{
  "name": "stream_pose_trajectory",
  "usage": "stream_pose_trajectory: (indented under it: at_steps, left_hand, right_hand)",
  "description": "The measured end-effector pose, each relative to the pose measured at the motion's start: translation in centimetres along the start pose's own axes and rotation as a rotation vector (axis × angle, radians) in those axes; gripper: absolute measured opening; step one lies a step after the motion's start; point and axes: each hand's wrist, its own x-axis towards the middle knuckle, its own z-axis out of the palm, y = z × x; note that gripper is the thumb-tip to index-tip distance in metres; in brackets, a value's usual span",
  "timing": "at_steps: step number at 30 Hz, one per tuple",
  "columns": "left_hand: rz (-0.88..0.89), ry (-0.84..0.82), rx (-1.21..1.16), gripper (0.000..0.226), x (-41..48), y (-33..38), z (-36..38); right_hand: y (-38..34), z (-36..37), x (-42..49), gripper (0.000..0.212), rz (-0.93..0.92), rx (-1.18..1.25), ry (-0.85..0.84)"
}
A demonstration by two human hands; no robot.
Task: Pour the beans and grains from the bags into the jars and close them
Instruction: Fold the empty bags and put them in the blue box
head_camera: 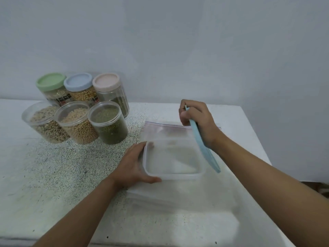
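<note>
My left hand (132,166) grips the box (174,176), my right hand (197,118) holds the blue lid (204,148); I should lay it flat, then press.

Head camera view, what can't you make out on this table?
Head view:
- Labels on the lidded back jars: blurred, partly hidden by the open front jars.
- Square container held by the left hand: contents unclear, pale blur inside.
- Blue lid in the right hand: edge-on, shape unclear.
- Zip bags: count unclear, transparent, overlapped.

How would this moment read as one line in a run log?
left hand: holds clear square container | right hand: grips blue lid, tilted, not on | three front jars: filled, unlidded
</note>
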Motion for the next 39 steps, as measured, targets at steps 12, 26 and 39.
stream_pose_trajectory:
  at_steps: [12, 26, 39]
  left_hand:
    - [0.059, -0.198, -0.021, 0.116, 0.0, 3.2, -3.5]
    - [-0.227, 0.158, -0.457, 0.019, 0.0, 5.6, -8.7]
    - [-0.419, 0.303, -0.173, 0.016, -5.8, -4.0, -16.2]
  right_hand:
    - [-4.1, -1.8, 0.4, 0.02, -0.105, -0.09, 0.071]
    - [-0.8, 6.4, 3.1, 0.01, 0.005, 0.659, -0.057]
    - [5.7, 14.0, 4.2, 0.04, 0.044, -0.549, -0.235]
